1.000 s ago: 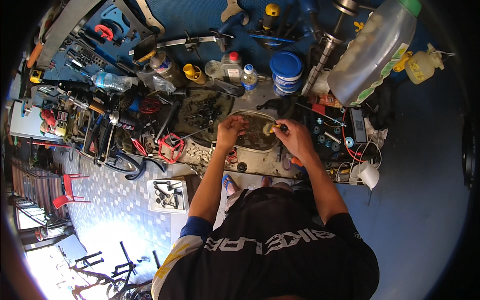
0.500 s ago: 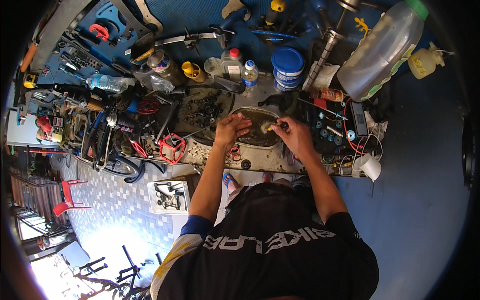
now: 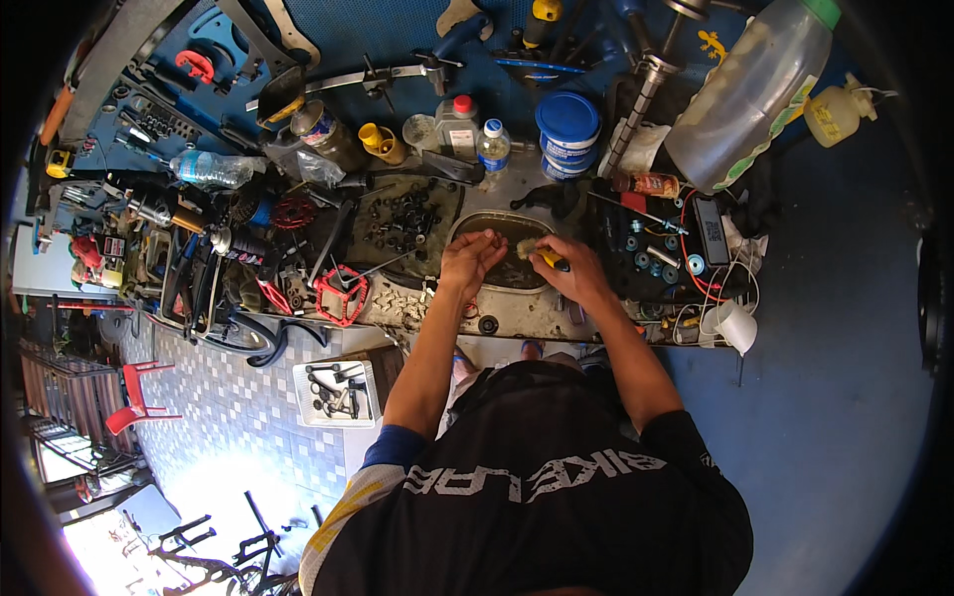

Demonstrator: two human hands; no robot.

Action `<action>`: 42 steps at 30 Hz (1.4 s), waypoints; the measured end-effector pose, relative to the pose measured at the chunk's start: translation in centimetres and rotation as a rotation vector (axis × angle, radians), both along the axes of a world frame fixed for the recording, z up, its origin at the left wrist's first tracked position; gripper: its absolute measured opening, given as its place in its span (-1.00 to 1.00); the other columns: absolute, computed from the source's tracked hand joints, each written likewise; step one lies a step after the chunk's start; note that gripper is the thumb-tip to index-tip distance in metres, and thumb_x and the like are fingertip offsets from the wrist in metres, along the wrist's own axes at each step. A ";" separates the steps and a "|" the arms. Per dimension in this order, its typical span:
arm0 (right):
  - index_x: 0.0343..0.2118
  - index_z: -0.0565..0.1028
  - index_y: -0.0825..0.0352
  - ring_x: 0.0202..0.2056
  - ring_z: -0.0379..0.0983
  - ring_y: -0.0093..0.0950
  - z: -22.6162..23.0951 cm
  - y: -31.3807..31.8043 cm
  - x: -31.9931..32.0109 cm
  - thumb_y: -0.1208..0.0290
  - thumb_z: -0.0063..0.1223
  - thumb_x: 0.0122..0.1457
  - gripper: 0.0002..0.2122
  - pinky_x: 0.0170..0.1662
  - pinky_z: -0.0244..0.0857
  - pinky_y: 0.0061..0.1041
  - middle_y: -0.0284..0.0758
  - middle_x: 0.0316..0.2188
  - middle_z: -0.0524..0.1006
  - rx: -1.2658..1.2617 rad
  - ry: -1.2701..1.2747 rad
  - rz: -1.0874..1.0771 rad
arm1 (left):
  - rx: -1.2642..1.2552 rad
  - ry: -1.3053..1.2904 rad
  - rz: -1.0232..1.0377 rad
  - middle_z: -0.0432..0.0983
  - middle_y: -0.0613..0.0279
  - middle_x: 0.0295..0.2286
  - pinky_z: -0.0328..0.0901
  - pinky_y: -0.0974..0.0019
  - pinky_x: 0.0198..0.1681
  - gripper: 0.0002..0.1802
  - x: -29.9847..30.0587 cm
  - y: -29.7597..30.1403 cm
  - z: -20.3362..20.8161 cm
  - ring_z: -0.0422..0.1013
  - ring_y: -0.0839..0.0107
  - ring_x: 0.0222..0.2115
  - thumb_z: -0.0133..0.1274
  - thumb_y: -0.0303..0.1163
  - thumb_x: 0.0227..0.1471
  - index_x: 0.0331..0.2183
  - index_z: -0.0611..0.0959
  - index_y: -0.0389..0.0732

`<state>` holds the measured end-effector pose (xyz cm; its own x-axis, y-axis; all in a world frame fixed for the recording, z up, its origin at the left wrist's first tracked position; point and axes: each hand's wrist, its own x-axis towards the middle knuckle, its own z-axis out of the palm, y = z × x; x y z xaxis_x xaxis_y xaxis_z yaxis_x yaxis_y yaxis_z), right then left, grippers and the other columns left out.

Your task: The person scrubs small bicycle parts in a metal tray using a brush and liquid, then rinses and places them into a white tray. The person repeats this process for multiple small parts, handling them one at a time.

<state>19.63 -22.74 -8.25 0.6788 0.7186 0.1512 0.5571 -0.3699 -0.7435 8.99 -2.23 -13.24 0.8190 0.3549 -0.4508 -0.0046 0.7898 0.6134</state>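
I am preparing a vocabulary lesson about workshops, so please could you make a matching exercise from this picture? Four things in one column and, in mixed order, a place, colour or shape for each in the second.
Column one
1. Brush
2. Basin
3. Chair
4. Lidded tub

Column two
A. Red
B. Blue and white
C. Held in the right hand
D. Oval

Right pairs: 1-C, 2-D, 3-A, 4-B
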 end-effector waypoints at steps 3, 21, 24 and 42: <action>-0.18 0.57 0.28 -0.28 0.62 -0.12 0.4 -0.2 -0.1 0.24 0.31 0.13 -0.72 -0.25 0.46 -0.26 -0.13 -0.30 0.64 0.036 -0.010 0.015 | -0.017 -0.043 0.033 0.60 0.05 -0.22 0.57 0.21 -0.03 -0.84 0.0 -0.1 0.1 0.58 0.19 -0.13 0.19 -0.50 0.20 -0.18 0.58 -0.30; -0.14 0.65 0.09 -0.21 0.59 -0.21 1.1 -0.6 -0.5 0.23 0.27 0.19 -0.80 -0.20 0.48 -0.29 -0.26 -0.20 0.55 0.048 -0.138 0.028 | 0.036 0.037 -0.129 0.62 -0.02 -0.15 0.53 0.19 -0.20 -0.66 0.0 0.0 1.9 0.60 0.24 -0.22 0.07 -0.14 0.32 0.01 0.54 -0.12; -0.14 0.66 0.05 -0.18 0.58 -0.22 1.5 0.5 -1.0 0.22 0.27 0.19 -0.81 -0.18 0.48 -0.27 -0.27 -0.17 0.52 0.020 -0.179 -0.032 | 0.027 0.059 -0.144 0.64 0.03 -0.20 0.50 0.20 -0.20 -0.61 0.0 -1.1 2.7 0.59 0.28 -0.24 0.03 -0.06 0.33 0.02 0.54 -0.12; -0.17 0.61 0.05 -0.22 0.59 -0.19 0.6 2.7 -2.5 0.19 0.27 0.19 -0.82 -0.26 0.47 -0.17 -0.30 -0.12 0.49 -0.169 -0.266 -0.039 | 0.094 -0.046 -0.070 0.62 0.14 -0.25 0.51 0.20 -0.19 -0.73 -0.5 -2.8 1.3 0.58 0.29 -0.26 0.13 -0.39 0.26 -0.05 0.59 -0.30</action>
<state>17.11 -20.07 -7.64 0.6592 0.7226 0.2082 0.7068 -0.5008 -0.4997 8.53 -5.06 -11.96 0.8623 0.3351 -0.3797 0.0186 0.7283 0.6850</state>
